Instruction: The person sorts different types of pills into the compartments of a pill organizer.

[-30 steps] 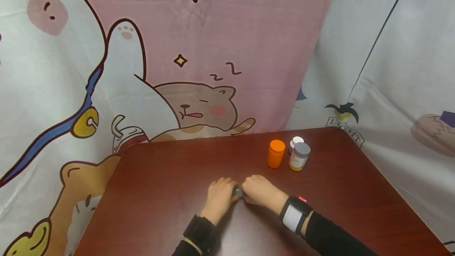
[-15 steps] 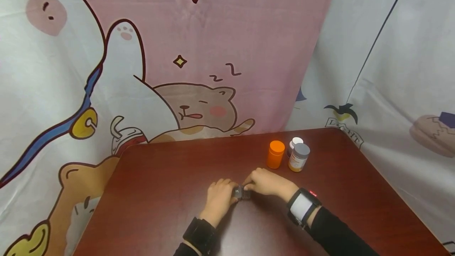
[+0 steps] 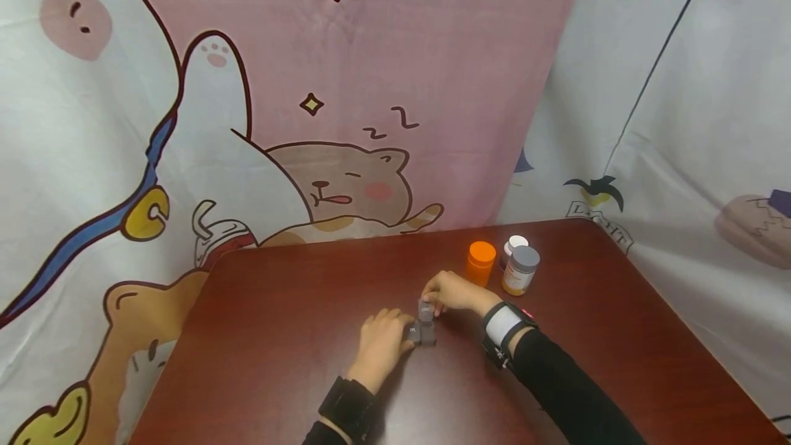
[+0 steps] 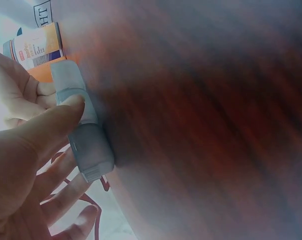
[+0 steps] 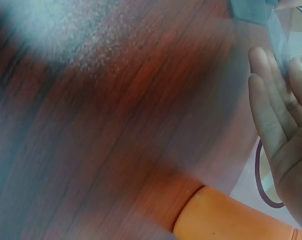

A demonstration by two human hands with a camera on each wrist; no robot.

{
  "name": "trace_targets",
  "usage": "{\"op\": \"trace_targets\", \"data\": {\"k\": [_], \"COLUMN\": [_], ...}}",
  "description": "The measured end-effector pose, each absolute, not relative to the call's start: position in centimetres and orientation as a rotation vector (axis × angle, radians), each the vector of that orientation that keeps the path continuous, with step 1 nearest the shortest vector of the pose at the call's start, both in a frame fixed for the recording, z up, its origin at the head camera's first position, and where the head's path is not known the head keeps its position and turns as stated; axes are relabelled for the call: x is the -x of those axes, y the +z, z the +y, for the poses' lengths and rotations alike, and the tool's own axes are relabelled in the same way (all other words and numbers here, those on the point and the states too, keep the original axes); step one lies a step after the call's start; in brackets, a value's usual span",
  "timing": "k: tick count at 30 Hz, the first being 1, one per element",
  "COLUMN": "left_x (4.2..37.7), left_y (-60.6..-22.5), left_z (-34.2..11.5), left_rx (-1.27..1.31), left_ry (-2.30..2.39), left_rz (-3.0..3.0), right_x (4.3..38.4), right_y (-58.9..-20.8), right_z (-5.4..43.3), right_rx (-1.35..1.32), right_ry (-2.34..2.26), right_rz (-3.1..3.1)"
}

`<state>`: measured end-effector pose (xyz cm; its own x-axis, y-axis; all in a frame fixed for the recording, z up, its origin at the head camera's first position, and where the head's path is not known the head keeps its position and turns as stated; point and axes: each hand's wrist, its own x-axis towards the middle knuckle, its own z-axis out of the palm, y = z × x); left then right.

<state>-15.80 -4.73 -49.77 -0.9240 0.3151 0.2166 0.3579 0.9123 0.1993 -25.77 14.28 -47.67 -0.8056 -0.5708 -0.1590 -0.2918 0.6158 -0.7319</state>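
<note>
A small grey translucent pill box [image 3: 426, 335] sits at mid-table in the head view. My left hand [image 3: 382, 343] grips its left end, thumb on the near side. From the left wrist view, that thumb presses the middle of the pill box [image 4: 92, 150], with fingers behind it. A raised clear lid [image 3: 425, 310] stands up from the box's far side. My right hand [image 3: 456, 291] pinches this lid at its upper part. In the right wrist view the lid [image 5: 278, 42] runs between the thumb and fingers of the right hand [image 5: 286, 115]. The box's inside is hidden.
Just beyond the right hand stands an orange bottle [image 3: 480, 259], partly covered by that hand. To its right are a grey-capped bottle [image 3: 520, 272] and a white-capped bottle [image 3: 516, 243]. The brown table [image 3: 296, 307] meets a cartoon-print curtain [image 3: 457, 88] at the back.
My right hand has moved away from the box's near part toward the back, and the lid has swung up with it. The left hand stays in place.
</note>
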Motion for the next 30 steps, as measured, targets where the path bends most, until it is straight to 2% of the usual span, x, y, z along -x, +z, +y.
{"op": "trace_targets", "data": {"k": [16,24,30], "left_x": [15.2,14.1,12.9], "left_y": [-49.5,-48.8,-48.4], "left_z": [-5.5,-7.8,-9.4], "left_rx": [0.543,0.491,0.433], "left_ry": [-0.379,-0.467,-0.528], "left_rz": [-2.928,-2.947,-2.955], "right_x": [23.9,22.2,21.5], "right_y": [-47.2,-46.4,-45.4], "right_z": [15.2,18.0,21.7], "right_rx": [0.768,0.933,0.918], "right_ry": [-0.663,-0.663,-0.674], "right_rz": [2.915,3.065,3.229]}}
